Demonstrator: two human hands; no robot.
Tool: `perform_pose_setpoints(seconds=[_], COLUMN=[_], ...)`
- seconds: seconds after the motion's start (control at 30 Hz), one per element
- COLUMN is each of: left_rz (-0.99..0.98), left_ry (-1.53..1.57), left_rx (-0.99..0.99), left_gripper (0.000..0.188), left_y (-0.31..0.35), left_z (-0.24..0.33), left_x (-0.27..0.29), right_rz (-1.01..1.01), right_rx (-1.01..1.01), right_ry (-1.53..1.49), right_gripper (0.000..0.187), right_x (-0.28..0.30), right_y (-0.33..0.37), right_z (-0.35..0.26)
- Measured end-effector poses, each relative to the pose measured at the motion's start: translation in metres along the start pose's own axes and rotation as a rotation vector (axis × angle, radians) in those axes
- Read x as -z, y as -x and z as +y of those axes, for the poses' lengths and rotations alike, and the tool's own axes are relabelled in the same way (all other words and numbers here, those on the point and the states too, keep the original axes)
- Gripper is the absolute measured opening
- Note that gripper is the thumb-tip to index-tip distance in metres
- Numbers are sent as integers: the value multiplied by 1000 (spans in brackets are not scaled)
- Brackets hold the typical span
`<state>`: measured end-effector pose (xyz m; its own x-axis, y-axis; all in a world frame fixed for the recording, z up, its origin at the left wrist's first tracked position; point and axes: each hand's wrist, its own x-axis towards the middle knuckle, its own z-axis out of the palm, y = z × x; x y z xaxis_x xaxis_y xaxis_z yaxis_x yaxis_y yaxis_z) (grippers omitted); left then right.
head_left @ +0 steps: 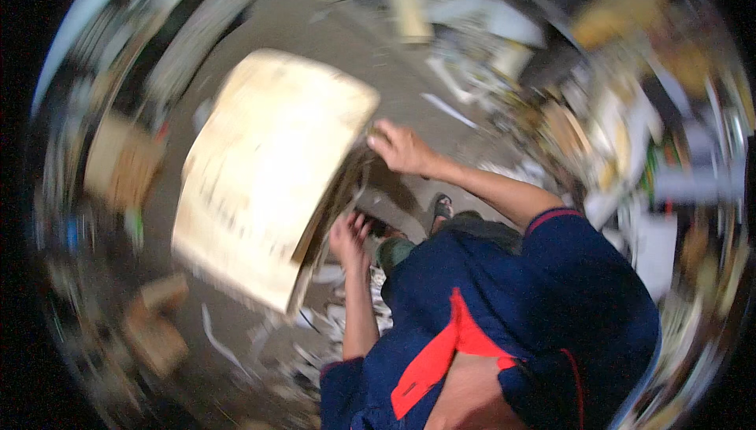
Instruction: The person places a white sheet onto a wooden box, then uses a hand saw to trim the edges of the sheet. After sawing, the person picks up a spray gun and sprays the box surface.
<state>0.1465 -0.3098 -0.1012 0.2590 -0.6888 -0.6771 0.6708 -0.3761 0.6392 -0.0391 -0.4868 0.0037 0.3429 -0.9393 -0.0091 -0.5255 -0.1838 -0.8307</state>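
Observation:
A large pale cardboard piece (268, 170), boxy and several layers thick at its near edge, hangs tilted in front of me. Its broad face is overexposed and bears faint dark marks. My right hand (400, 148) is closed on its right edge, close to the upper corner. Lower down, my left hand (349, 239) lies by the same side with its fingers half curled and apart. Blur hides whether the left hand touches the cardboard. Dark shadow covers the cardboard's inner side between my hands.
Grey floor (315, 24) shows around the cardboard. Brown cardboard boxes (122, 161) stand at the left, with another brown piece (157, 328) below them. Heaped paper and scrap (622, 123) fill the right side. A white strip (449, 109) lies beyond my right hand. My sandalled foot (442, 206) is beneath my arms.

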Motion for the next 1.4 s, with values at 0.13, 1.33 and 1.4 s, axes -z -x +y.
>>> perform_pose_setpoints(seconds=[0.13, 1.33, 1.4], left_rz=[37, -1371, -1335], left_ry=[-362, -1671, -1569], left_rx=[260, 525, 557], left_gripper=[35, 67, 86], left_y=[-9, 193, 232], left_z=[-104, -807, -879], left_x=[104, -697, -745], right_rz=[137, 1244, 1355], right_rx=[-460, -1767, -1758], right_ry=[323, -280, -200], right_gripper=[47, 39, 39], right_x=[106, 279, 253], right_y=[182, 863, 885], right_z=[149, 441, 449])
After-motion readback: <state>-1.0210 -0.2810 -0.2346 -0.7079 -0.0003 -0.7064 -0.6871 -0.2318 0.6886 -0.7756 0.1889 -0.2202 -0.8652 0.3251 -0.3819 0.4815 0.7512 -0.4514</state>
